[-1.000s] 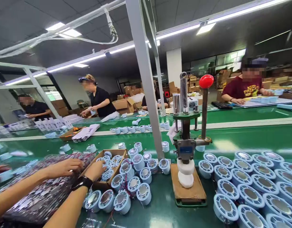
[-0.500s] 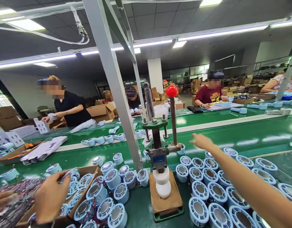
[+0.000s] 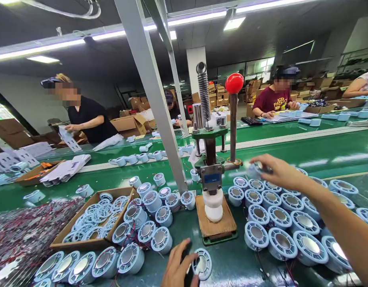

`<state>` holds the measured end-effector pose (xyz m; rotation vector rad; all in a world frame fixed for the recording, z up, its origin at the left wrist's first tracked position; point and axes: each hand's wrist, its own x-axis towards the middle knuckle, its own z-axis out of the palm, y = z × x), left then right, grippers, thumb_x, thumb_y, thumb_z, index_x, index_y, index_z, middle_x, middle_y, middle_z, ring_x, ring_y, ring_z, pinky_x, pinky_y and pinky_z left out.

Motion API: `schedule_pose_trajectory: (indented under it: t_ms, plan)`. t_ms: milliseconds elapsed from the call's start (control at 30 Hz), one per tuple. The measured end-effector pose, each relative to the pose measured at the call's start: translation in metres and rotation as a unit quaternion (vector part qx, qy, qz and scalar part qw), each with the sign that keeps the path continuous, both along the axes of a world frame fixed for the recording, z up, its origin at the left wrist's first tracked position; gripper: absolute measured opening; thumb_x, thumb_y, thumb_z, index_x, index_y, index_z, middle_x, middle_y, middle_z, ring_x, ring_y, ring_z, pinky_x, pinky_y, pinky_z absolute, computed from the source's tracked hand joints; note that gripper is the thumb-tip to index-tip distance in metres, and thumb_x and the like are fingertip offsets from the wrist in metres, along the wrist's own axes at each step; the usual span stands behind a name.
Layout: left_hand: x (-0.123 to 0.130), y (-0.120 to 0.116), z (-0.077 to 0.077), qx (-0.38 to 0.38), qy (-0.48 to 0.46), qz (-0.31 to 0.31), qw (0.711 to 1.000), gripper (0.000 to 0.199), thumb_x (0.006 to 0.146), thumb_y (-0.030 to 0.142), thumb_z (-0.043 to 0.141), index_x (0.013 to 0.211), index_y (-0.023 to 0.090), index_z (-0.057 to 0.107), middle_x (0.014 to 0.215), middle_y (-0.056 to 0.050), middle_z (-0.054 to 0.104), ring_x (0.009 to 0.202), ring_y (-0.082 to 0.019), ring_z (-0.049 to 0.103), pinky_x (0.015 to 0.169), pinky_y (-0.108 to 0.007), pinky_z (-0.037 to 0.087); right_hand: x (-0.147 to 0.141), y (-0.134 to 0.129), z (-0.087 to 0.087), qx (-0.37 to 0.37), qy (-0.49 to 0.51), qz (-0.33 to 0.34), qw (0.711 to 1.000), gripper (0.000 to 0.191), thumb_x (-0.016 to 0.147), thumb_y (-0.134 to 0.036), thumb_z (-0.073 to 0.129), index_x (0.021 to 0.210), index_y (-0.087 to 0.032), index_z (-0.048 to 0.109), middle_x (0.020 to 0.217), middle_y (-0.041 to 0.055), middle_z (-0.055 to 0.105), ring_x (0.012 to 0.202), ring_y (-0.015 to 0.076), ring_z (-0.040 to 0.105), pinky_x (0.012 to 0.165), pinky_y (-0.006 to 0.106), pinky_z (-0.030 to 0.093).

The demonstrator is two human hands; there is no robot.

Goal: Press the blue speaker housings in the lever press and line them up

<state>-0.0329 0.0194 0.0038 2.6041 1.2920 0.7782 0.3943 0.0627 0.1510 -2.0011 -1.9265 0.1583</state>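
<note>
My left hand (image 3: 178, 266) is at the front edge of the view, its fingers at the rim of a light-blue ringed part with a metal disc (image 3: 203, 264). Farther back, my right hand (image 3: 272, 169) pinches a blurred light-blue housing (image 3: 254, 170) above the conveyor's near side, right of the press. Between my hands stands the hand press (image 3: 212, 179), with its red-knobbed lever (image 3: 234, 83) upright. White round blocks (image 3: 213, 201) sit under its ram on a brown base plate (image 3: 216, 223).
Rows of light-blue housings (image 3: 279, 215) cover the right side; more (image 3: 152, 201) stand left of the press. A cardboard box (image 3: 118, 235) holds light-blue rings, beside a heap of wired parts (image 3: 28, 227). A grey post (image 3: 151, 87) rises behind. Co-workers sit across the green conveyor (image 3: 291, 155).
My left hand has moved from the ring box to the front of the press, at a ringed part. My right hand, empty-looking before, now has a housing. The view has tilted down.
</note>
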Motion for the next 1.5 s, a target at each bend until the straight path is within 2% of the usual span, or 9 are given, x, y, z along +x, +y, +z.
schedule_pose_trajectory:
  t_ms: [133,267,433,600,733,867,1100,1300,1500]
  plan:
    - [0.004,0.004,0.003,-0.075,0.069,-0.027,0.994,0.076,0.069,0.017,0.068,0.141,0.03,0.047,0.145,-0.007,0.051,0.131,-0.034,0.05,0.104,-0.051,0.05,-0.079,-0.1,-0.024,0.008,0.072,0.2,0.977,0.057,0.071,-0.01,0.053,0.12,-0.036,0.066,0.14,0.0027,0.053,0.122,0.0237,0.058,0.099,0.036,0.051]
    - [0.01,0.003,0.0,-0.093,0.101,-0.064,0.988,0.08,0.07,0.019,0.068,0.145,0.029,0.043,0.143,-0.008,0.054,0.129,-0.034,0.051,0.104,-0.051,0.049,-0.162,-0.114,-0.052,-0.084,0.101,0.28,0.951,0.062,0.052,-0.004,0.047,0.1,-0.031,0.076,0.127,0.0071,0.062,0.112,0.0254,0.065,0.095,0.037,0.054]
    - [0.016,-0.001,-0.003,-0.105,0.078,0.018,0.991,0.08,0.071,0.028,0.07,0.146,0.021,0.042,0.143,-0.014,0.052,0.13,-0.037,0.048,0.105,-0.057,0.046,-0.181,-0.1,-0.095,-0.031,0.163,0.241,0.956,0.058,0.049,-0.003,0.043,0.089,-0.028,0.077,0.141,0.007,0.053,0.13,0.0289,0.052,0.104,0.046,0.046]
    - [0.019,-0.009,-0.002,-0.102,0.018,0.025,0.994,0.094,0.062,0.006,0.061,0.149,0.028,0.033,0.143,-0.007,0.052,0.13,-0.031,0.048,0.108,-0.051,0.046,-0.174,-0.112,-0.15,0.068,0.283,0.175,0.941,0.069,0.069,-0.009,0.053,0.136,-0.025,0.053,0.15,0.0106,0.04,0.14,0.0261,0.04,0.111,0.043,0.04]
    - [0.015,-0.011,-0.004,-0.102,0.0,0.023,0.995,0.089,0.068,0.014,0.065,0.15,0.026,0.032,0.152,-0.006,0.041,0.139,-0.033,0.038,0.111,-0.053,0.042,-0.188,-0.113,-0.181,0.136,0.299,0.099,0.939,0.068,0.073,-0.018,0.063,0.139,-0.019,0.047,0.141,0.0133,0.05,0.132,0.0281,0.05,0.108,0.04,0.045]
    - [0.02,-0.01,0.0,-0.116,-0.091,0.099,0.984,0.051,0.085,0.036,0.058,0.135,0.024,0.052,0.132,-0.009,0.062,0.124,-0.031,0.057,0.102,-0.051,0.051,-0.203,-0.109,-0.187,0.206,0.296,0.03,0.932,0.063,0.074,-0.016,0.059,0.136,-0.019,0.046,0.133,0.0103,0.058,0.122,0.0258,0.059,0.103,0.036,0.05]
    - [0.06,-0.021,0.027,-0.108,-0.133,0.012,0.985,0.08,0.064,0.014,0.068,0.14,0.025,0.046,0.123,-0.006,0.067,0.111,-0.028,0.064,0.097,-0.039,0.055,-0.221,-0.099,-0.185,0.257,0.298,0.052,0.918,0.072,0.073,-0.016,0.057,0.142,-0.022,0.039,0.134,0.0081,0.059,0.118,0.0238,0.062,0.096,0.029,0.055]
    - [0.08,-0.026,0.022,-0.098,-0.148,0.084,0.981,0.072,0.06,0.013,0.058,0.132,0.02,0.053,0.117,-0.009,0.065,0.109,-0.029,0.062,0.095,-0.041,0.055,-0.234,-0.096,-0.195,0.229,0.361,-0.002,0.904,0.069,0.072,-0.023,0.06,0.139,-0.021,0.044,0.124,0.0081,0.064,0.111,0.0232,0.066,0.093,0.03,0.055]
    - [0.074,-0.024,0.018,-0.096,-0.175,0.04,0.979,0.067,0.067,0.016,0.055,0.134,0.021,0.05,0.124,-0.008,0.064,0.115,-0.027,0.06,0.099,-0.041,0.052,-0.233,-0.096,-0.198,0.208,0.373,-0.017,0.904,0.076,0.071,-0.027,0.065,0.142,-0.022,0.039,0.121,0.0076,0.065,0.109,0.024,0.066,0.09,0.03,0.056]
